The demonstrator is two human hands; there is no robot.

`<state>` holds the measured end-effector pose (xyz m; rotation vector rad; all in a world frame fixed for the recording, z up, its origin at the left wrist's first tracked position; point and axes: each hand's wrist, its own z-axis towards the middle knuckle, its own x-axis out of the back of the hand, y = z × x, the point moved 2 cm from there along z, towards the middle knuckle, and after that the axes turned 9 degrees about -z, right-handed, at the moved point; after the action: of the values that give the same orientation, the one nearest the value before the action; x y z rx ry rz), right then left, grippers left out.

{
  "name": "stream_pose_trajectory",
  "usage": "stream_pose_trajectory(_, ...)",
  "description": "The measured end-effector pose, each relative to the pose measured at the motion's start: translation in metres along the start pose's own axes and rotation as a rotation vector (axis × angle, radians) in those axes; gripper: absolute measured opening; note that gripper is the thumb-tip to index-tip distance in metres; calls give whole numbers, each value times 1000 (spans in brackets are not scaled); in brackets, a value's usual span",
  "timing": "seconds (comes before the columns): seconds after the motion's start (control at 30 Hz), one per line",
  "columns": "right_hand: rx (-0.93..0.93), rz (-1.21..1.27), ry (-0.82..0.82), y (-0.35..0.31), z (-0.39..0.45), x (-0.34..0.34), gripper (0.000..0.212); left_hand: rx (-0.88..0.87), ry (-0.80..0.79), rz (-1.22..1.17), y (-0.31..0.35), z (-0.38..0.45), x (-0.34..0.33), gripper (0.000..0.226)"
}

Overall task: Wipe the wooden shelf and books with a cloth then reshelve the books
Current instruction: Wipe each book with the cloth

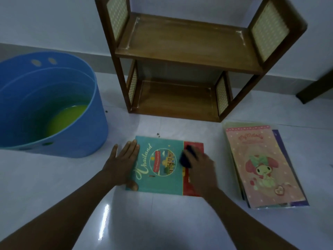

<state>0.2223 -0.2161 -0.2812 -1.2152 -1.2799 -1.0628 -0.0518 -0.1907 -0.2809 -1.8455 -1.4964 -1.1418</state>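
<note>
Centrally, hands (200,165) on book (162,181), floor (162,222) around

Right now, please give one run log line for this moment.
step: wiping book | left hand: steadies teal book | right hand: holds dark cloth on cover | shelf: no books

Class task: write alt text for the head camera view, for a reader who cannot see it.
A person's right hand wipes a teal Thailand book on the floor with a dark cloth, while the left hand lies flat on its edge. Behind stand an empty wooden shelf, a blue tub and a book stack.
</note>
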Motion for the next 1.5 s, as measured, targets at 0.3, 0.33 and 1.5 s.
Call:
stream_pose_trajectory(0.3, -352, -64, -78, 52, -26, -14, 56, -292, 78, 44, 91, -17, -18, 99)
stream_pose_trajectory(0.33, -351, -53, -68, 54, -25, -15, 56, -281, 97, 82, 92, -17, -23, 96)
stream_pose_trajectory(1.5, -135, 307, -95, 17, 13, 29, 34, 127, 107, -539, 36, -8, 1, 33)
